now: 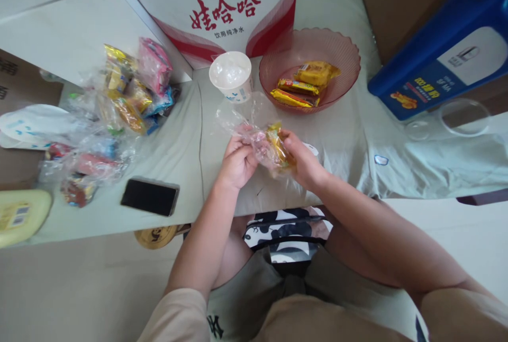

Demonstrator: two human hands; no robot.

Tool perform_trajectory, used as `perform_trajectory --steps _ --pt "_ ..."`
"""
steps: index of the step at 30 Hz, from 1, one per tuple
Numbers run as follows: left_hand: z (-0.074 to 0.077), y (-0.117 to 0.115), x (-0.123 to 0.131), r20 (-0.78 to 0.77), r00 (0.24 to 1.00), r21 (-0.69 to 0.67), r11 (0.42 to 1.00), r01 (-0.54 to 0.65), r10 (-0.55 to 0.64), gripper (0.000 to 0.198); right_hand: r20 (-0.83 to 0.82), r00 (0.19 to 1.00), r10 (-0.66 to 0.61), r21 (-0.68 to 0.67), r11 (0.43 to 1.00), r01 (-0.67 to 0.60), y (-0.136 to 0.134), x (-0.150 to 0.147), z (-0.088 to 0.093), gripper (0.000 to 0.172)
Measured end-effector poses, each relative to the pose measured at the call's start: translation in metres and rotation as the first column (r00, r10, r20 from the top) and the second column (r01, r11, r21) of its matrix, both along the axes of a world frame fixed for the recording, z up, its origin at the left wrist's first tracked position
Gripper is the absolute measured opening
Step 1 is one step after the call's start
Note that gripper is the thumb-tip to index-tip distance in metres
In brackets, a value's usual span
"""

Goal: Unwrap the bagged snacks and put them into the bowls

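Note:
My left hand (239,161) pinches a crinkled clear plastic bag (260,143) above the near part of the table. On the bag's other side, my right hand (305,161) is closed around a yellow snack packet (277,141). Whether this packet is inside the bag or behind it, I cannot tell. Beyond my hands is a white paper cup (230,81) with crumpled clear plastic in it. A translucent pink bowl (344,69) with a fluted rim stands farther right and holds several yellow snack packets (315,73).
Several bagged snacks (133,88) lie in a heap at the left, near a black phone (150,196). White and red cartons (222,8) line the back. A tall blue package (444,56) and a clear plastic lid (464,118) are at the right.

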State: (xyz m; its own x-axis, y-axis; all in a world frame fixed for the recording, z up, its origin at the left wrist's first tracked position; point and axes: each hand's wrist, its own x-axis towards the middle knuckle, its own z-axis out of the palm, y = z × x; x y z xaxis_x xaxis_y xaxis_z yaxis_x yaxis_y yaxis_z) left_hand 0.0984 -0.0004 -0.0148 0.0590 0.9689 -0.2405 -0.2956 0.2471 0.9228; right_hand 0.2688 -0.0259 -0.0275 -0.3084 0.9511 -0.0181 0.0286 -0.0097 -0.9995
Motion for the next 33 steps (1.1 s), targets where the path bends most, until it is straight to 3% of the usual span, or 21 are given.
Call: perform_trajectory --steps 2,4,11,15,20,25,30,33 --pt "0.009 -0.001 0.003 0.156 0.988 -0.091 0.996 -0.005 0.02 0.038 -0.297 0.951 -0.084 -0.287 0.958 -0.004 0.0 -0.004 0.008 0.049" --pt "0.016 -0.002 0.003 0.276 0.96 -0.156 0.988 -0.007 0.051 0.037 -0.467 0.867 -0.174 -0.454 0.888 -0.066 -0.001 -0.007 0.017 0.041" --pt "0.023 0.001 -0.012 0.367 0.921 -0.234 0.971 -0.047 0.133 0.03 -0.619 0.736 -0.274 -0.542 0.827 -0.147 -0.002 -0.009 0.02 0.042" --pt "0.025 0.004 -0.025 0.402 0.901 -0.225 0.972 -0.074 0.162 0.027 -0.614 0.726 -0.309 -0.564 0.816 -0.13 0.0 -0.003 0.021 0.044" --pt "0.033 0.012 -0.036 0.479 0.79 -0.273 0.92 -0.281 0.383 0.029 -0.591 0.754 -0.287 -0.461 0.887 -0.024 0.004 0.007 0.03 0.041" --pt "0.038 0.017 -0.042 0.476 0.711 -0.285 0.855 -0.433 0.518 0.037 -0.39 0.878 -0.277 -0.338 0.93 0.144 0.006 0.009 0.021 0.048" --pt "0.038 0.016 -0.043 0.508 0.705 -0.299 0.868 -0.395 0.496 0.035 -0.107 0.949 -0.297 0.018 0.953 0.301 0.0 0.018 0.02 0.05" --pt "0.035 0.016 -0.042 0.491 0.749 -0.286 0.895 -0.343 0.444 0.032 -0.083 0.905 -0.418 0.092 0.901 0.425 0.016 0.028 0.032 0.043"
